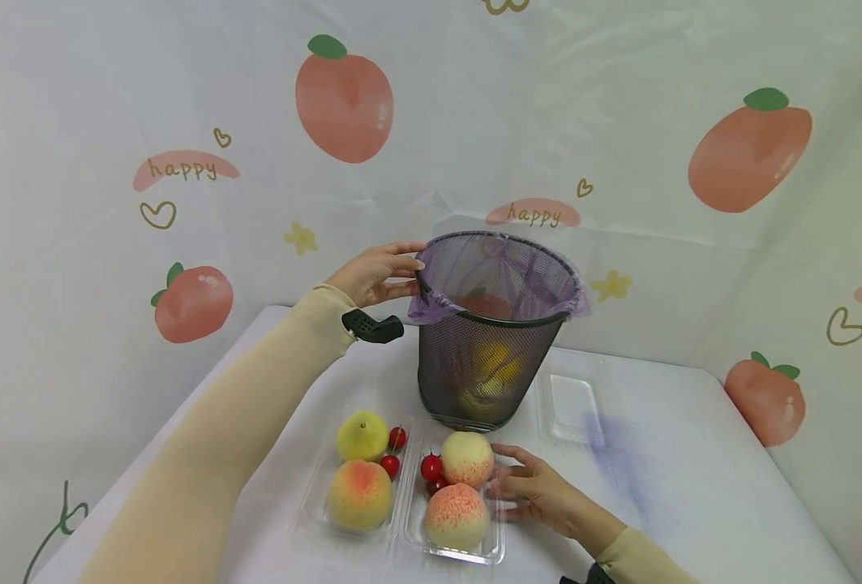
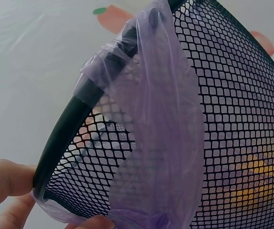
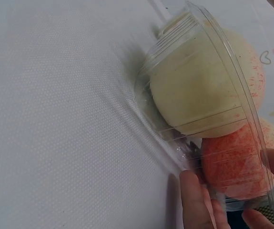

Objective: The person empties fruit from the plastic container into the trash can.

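My left hand (image 1: 379,274) holds the left part of the rim of a black mesh wastebasket (image 1: 448,357), which leans to the right. A purple bag (image 2: 165,119) lines the basket and folds over its rim. Yellow and reddish fruit shows dimly through the mesh. In front, my right hand (image 1: 536,491) grips the right side of a clear plastic box (image 1: 485,558). Thumb and fingers touch its wall in the right wrist view. Inside lie two pale peaches with red speckles, the nearer peach (image 1: 457,517) redder, and small red fruits (image 1: 431,467).
Left of that box stands a second clear box (image 1: 314,507) with a peach (image 1: 360,495), a yellow-green fruit (image 1: 362,435) and two small red fruits. An empty clear tray (image 1: 572,408) lies right of the basket. A printed cloth (image 1: 620,73) hangs behind the white table.
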